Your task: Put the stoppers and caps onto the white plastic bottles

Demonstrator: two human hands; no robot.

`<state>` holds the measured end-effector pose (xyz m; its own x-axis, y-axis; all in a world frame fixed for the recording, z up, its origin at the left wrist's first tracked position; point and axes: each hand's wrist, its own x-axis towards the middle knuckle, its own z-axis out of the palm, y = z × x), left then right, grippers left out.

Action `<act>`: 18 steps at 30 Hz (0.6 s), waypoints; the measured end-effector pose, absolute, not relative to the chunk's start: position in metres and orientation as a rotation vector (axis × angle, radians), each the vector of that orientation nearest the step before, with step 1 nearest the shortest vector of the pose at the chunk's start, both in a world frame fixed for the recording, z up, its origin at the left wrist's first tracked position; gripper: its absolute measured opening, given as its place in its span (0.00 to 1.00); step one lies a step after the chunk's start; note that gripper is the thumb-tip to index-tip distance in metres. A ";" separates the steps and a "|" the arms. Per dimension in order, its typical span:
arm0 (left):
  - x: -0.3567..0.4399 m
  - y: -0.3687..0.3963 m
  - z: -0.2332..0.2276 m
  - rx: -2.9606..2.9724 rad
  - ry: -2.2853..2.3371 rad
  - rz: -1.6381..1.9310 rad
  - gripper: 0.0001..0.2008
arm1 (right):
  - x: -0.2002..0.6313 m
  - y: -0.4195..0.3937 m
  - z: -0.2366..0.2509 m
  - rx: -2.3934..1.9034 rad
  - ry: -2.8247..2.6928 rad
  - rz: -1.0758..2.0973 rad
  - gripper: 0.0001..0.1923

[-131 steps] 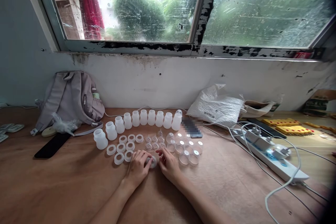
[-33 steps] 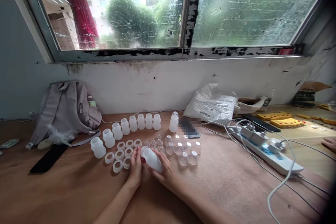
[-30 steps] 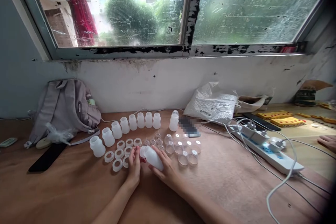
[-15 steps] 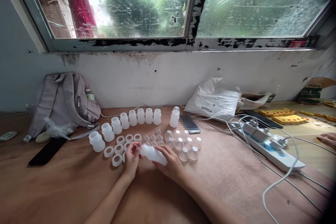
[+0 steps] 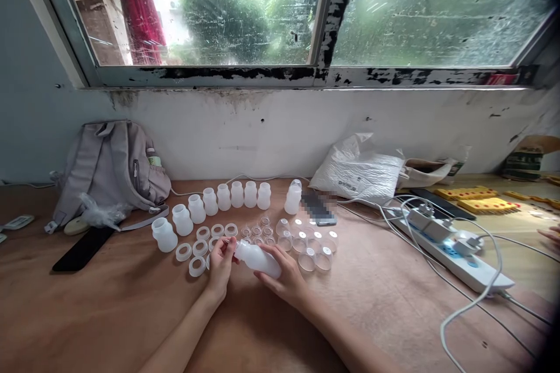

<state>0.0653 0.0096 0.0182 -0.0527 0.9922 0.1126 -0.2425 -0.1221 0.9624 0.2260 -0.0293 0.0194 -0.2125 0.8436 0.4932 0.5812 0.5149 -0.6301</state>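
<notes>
A frosted white baby bottle (image 5: 261, 261) lies tilted in my right hand (image 5: 285, 274), whose fingers wrap round its base end. Its neck points left, towards my left hand (image 5: 222, 259). The fingers of my left hand are pinched together at the bottle's mouth; what they hold there is too small to make out. Beyond my hands are white collar rings (image 5: 196, 266), small clear teats (image 5: 256, 231) and clear dome caps (image 5: 307, 259). Open bottles (image 5: 182, 220) stand in a curved row behind them. One capped bottle (image 5: 293, 197) stands upright to the right of that row.
At the left are a grey backpack (image 5: 109, 169) and a black phone (image 5: 83, 249). A silver plastic mailer (image 5: 359, 172) lies against the wall. A power strip (image 5: 455, 256) with loose cables spans the right side. Another person's hand (image 5: 550, 236) shows at the right edge, near yellow parts (image 5: 487, 203).
The whole view has shifted slightly to the right. Both hands keep nearly the same pose at the bottle. The other person's hand shows less at the right edge.
</notes>
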 end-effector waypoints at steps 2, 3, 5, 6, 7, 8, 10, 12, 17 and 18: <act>0.065 0.010 0.018 1.090 0.991 1.427 0.13 | 0.227 -0.029 0.019 -1.179 -1.904 0.376 0.24; 0.064 0.010 0.018 1.086 0.995 1.427 0.13 | 0.227 -0.028 0.018 -1.180 -1.899 0.374 0.25; 0.063 0.009 0.020 1.079 1.002 1.422 0.12 | 0.228 -0.027 0.018 -1.178 -1.880 0.401 0.24; 0.062 0.009 0.021 1.076 0.999 1.415 0.12 | 0.228 -0.027 0.018 -1.177 -1.864 0.435 0.23; 0.061 0.008 0.023 1.072 0.990 1.409 0.12 | 0.228 -0.026 0.018 -1.178 -1.843 0.478 0.22; 0.060 0.008 0.024 1.066 0.973 1.401 0.11 | 0.228 -0.026 0.019 -1.181 -1.815 0.528 0.21; 0.059 0.007 0.027 1.044 0.927 1.386 0.11 | 0.227 -0.027 0.021 -1.189 -1.752 0.627 0.20; 0.058 0.006 0.029 1.019 0.890 1.375 0.11 | 0.227 -0.027 0.024 -1.194 -1.705 0.703 0.20; 0.057 0.007 0.029 0.986 0.862 1.364 0.11 | 0.226 -0.028 0.027 -1.187 -1.661 0.823 0.20; 0.057 0.008 0.029 0.984 0.851 1.367 0.11 | 0.226 -0.027 0.028 -1.187 -1.646 0.867 0.20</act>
<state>0.0574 0.0075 0.0286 0.0452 0.9967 0.0670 -0.3801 -0.0449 0.9238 0.2261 -0.0274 0.0276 -0.1324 0.9556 0.2632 0.3237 0.2926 -0.8998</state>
